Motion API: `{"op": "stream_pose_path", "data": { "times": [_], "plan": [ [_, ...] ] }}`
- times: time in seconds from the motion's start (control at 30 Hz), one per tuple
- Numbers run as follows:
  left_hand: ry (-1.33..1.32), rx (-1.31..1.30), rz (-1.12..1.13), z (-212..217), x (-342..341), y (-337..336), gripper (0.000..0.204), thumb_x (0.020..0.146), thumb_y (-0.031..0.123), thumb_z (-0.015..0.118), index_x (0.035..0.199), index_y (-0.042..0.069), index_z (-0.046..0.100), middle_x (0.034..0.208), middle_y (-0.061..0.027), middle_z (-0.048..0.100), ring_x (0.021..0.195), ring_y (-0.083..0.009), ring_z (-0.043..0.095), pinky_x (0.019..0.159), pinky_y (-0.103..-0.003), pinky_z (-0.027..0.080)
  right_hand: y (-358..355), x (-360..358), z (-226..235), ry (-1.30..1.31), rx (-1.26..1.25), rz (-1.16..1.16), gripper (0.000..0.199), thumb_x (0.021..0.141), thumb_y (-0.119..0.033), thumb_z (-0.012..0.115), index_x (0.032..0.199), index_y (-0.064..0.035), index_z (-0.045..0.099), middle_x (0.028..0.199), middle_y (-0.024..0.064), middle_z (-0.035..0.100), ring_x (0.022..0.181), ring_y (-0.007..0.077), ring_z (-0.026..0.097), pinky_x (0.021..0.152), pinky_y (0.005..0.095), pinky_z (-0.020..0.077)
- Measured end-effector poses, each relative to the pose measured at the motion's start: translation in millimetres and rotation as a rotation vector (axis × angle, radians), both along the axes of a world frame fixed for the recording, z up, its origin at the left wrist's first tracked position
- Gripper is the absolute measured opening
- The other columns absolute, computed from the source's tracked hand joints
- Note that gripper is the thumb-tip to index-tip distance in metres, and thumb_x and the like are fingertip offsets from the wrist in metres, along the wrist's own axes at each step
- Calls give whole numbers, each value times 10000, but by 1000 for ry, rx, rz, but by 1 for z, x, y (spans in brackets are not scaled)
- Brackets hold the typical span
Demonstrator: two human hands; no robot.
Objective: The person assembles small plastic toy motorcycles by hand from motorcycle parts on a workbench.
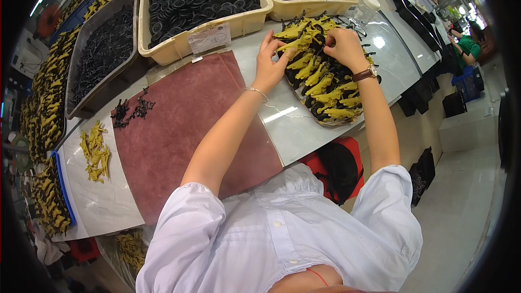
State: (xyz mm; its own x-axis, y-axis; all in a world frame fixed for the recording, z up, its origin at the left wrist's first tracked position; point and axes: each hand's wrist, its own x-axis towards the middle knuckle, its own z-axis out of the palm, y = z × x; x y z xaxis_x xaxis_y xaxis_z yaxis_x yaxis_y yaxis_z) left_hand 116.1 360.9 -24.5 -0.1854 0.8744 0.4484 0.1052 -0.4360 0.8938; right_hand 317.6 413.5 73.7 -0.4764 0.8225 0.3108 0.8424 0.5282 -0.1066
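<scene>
Yellow toy motorcycles [320, 84] with black wheels stand packed in rows in a shallow tray at the right of the table. Over the far end of these rows, my left hand [271, 64] has its thumb and fingers closed about the left end of one yellow toy motorcycle [304, 40]. My right hand [345, 49] is at the other end of that toy, fingers curled and pinched close to its black wheel [319, 38]. The right fingertips are partly hidden.
A dark red mat [184, 125] covers the table's middle, with small black parts [133, 108] on its left corner. Loose yellow parts [95, 151] lie left of it. Behind stand a cream bin [157, 50] of black wheels, another cream bin [312, 6] and a grey bin [76, 107] of black pieces.
</scene>
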Motion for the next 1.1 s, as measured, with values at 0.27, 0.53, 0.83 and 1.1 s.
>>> {"op": "stream_pose_path", "data": {
  "times": [0.27, 0.53, 0.83, 1.1],
  "plan": [
    [328, 50, 94, 10, -1, -2, 292, 753, 326, 655, 885, 68, 630, 1315, -259, 365, 1193, -369, 401, 933, -449, 302, 2, 4, -1, 106, 5, 71, 177, 605, -66, 666, 734, -23, 553, 670, 93, 610, 641, 250, 600, 635, 331, 474],
    [649, 125, 205, 30, 1, -6, 319, 770, 351, 632, 916, 68, 625, 1274, -270, 404, 1174, -383, 400, 930, -457, 296, 1, 2, -1, 98, 8, 127, 223, 663, -102, 632, 841, -14, 532, 742, 79, 609, 664, 193, 595, 628, 300, 474],
    [133, 63, 1, 34, -4, 2, 317, 849, 276, 536, 1002, 0, 577, 1021, -239, 593, 980, -369, 569, 824, -365, 443, 2, -8, 0, 268, -85, 95, 352, 755, -349, 662, 824, -8, 610, 758, 94, 607, 629, 183, 571, 627, 284, 459],
    [458, 186, 40, 30, -16, 18, 270, 873, 224, 525, 1029, 24, 619, 999, -165, 635, 1005, -256, 586, 871, -309, 419, 9, -26, -3, 178, -99, -116, 547, 751, -544, 604, 762, 3, 624, 650, 88, 583, 606, 204, 562, 595, 295, 436]
  ]
}}
